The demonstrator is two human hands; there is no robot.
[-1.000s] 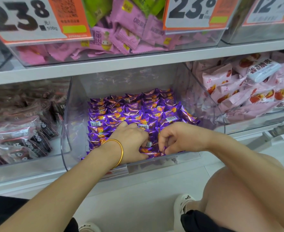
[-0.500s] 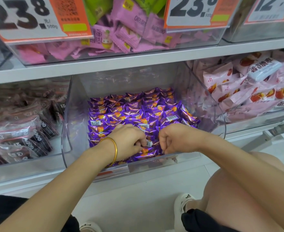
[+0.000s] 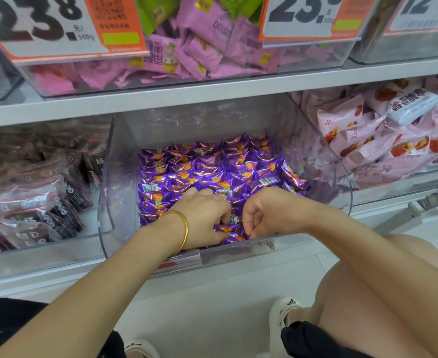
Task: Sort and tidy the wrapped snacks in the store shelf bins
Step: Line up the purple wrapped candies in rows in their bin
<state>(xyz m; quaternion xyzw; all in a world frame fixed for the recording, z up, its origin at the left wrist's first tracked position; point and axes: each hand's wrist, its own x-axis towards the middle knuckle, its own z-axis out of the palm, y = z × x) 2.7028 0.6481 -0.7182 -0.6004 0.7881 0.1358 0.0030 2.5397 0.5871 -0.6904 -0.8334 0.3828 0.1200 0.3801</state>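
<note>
A clear plastic bin (image 3: 109, 192) on the lower shelf holds rows of purple wrapped snacks (image 3: 212, 166) with orange prints. Both hands are inside the bin at its front edge. My left hand (image 3: 202, 218), a gold bangle on its wrist, has its fingers curled round a purple snack packet (image 3: 233, 219) in the front row. Just to its right, my right hand (image 3: 267, 213) has curled fingers pinching the purple packets at the bin's front. The packets under both hands are mostly hidden.
The left bin holds dark brown packets (image 3: 32, 202); the right bin holds pink packets (image 3: 367, 140) with red prints. Pink and green packets (image 3: 200, 47) fill the upper shelf bin behind price signs (image 3: 57, 24). My knee (image 3: 367, 293) and white shoe (image 3: 282, 313) are below on the white floor.
Both hands have drawn slightly toward the bin's front edge and stayed close together on the front-row packets. The rows behind look unchanged.
</note>
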